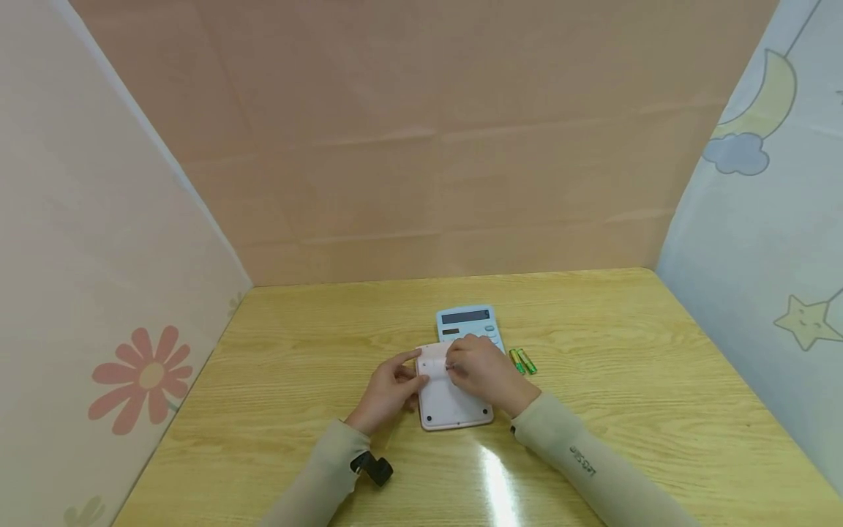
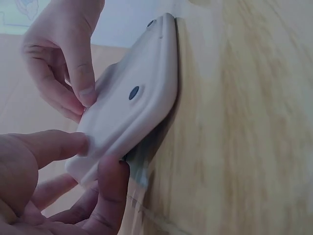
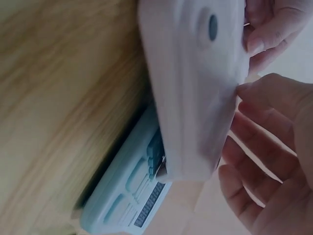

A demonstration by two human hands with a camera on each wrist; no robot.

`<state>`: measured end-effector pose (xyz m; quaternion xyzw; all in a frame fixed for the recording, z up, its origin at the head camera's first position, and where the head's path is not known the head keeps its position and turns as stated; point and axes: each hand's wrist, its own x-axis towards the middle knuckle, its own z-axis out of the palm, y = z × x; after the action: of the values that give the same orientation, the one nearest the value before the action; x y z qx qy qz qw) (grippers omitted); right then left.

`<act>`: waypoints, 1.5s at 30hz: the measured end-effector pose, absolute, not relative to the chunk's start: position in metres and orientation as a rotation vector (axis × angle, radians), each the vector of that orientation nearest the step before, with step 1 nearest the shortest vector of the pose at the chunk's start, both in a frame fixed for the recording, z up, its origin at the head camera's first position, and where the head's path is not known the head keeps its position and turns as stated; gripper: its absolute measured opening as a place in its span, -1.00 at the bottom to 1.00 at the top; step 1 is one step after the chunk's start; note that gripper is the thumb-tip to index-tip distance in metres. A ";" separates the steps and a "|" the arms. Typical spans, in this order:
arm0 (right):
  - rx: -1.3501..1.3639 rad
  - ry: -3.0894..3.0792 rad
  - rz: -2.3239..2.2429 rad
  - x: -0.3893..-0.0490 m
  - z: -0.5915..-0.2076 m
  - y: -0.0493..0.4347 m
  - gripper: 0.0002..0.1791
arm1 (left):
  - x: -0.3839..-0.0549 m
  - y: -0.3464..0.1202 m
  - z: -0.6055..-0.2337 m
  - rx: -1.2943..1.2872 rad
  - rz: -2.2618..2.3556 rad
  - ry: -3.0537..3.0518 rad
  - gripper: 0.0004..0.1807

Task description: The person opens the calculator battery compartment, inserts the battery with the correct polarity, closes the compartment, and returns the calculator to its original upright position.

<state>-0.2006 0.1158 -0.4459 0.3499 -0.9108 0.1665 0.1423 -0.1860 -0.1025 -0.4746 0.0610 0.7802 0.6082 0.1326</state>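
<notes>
A pink calculator [image 1: 454, 402] lies face down, its pale back with dark round feet up. My left hand [image 1: 388, 388] grips its left edge, fingers curled round the rim; the left wrist view shows a thumb under that edge. My right hand [image 1: 484, 369] bends over the upper part of the back, thumb and fingertips at a recess [image 1: 436, 364]. What lies between those fingertips is hidden, and I cannot tell whether they pinch anything. Behind and partly under the pink calculator is a light blue calculator [image 1: 466, 319], face up. Two green and yellow batteries [image 1: 523, 361] lie right of my right hand.
The wooden table [image 1: 316, 344] runs to an orange-brown backdrop [image 1: 421, 146] at its far side. Light printed panels [image 1: 744, 234] stand at the left and right. A dark wrist strap device [image 1: 374, 468] sits on my left sleeve.
</notes>
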 end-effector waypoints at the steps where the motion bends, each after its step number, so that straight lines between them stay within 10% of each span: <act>1: 1.021 -2.618 0.470 -0.201 -0.445 0.116 -0.95 | -0.186 -0.103 -0.475 0.190 1.763 2.271 -0.37; 45: 0.903 -2.338 0.501 -0.212 -0.440 0.161 -0.89 | -0.187 -0.107 -0.479 0.223 1.677 2.334 -0.43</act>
<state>-0.2125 0.1614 -0.4397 0.3384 -0.8758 0.1877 0.2886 -0.1870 -0.1072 -0.4789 0.0768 0.8029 0.5770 0.1289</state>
